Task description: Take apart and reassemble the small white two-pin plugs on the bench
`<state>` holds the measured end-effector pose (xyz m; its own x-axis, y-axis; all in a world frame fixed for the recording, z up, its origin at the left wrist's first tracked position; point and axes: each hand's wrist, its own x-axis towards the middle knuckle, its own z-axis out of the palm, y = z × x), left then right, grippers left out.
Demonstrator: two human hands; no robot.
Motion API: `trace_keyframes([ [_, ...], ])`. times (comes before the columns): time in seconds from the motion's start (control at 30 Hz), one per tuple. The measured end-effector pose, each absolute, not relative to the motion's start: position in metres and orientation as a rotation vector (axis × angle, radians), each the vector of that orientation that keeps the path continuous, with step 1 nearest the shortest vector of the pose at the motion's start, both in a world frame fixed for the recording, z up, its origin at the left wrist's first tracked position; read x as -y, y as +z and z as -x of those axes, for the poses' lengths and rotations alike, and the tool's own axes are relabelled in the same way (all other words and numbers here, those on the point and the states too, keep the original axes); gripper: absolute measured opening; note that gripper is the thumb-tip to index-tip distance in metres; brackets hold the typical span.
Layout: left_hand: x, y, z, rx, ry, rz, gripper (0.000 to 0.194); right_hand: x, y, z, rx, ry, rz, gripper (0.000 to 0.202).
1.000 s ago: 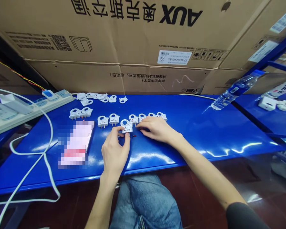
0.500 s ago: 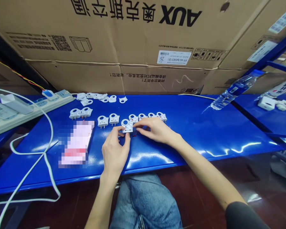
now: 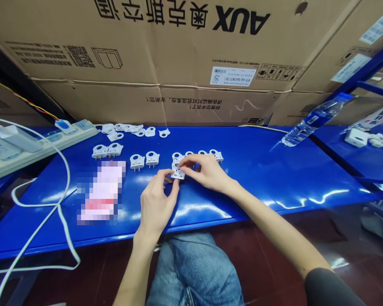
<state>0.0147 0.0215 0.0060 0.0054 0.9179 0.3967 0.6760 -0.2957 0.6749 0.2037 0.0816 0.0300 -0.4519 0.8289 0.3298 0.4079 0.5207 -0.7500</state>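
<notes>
My left hand is closed, thumb and fingers pinching a white plug housing by its lower end. This housing has a round opening at its top and stands above the blue bench. My right hand reaches in from the right, its thumb and fingertips pinched together over the upper part of the same housing. A tiny red bit shows at those fingertips; what they grip is too small to make out. Just behind stands a row of similar white plug housings, partly covered by my right hand.
More two-pin plug housings stand to the left, with loose white covers farther back. A pixelated pink box lies near a power strip and a white cable. A water bottle leans at the right; a large carton stands behind.
My left hand has moved slightly right with the plug housing. My right fingertips have shifted from beside the housing onto its upper part, and the red bit has risen with them.
</notes>
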Motion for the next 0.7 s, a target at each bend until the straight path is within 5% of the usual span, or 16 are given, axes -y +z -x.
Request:
trace_keyframes([
  [0.7, -0.0202, 0.0052, -0.0147, -1.598, 1.173, -2.035, 0.017, -0.0806, 0.0285, -0.2049, 2.149, 0.609, 0.999, 0.010],
])
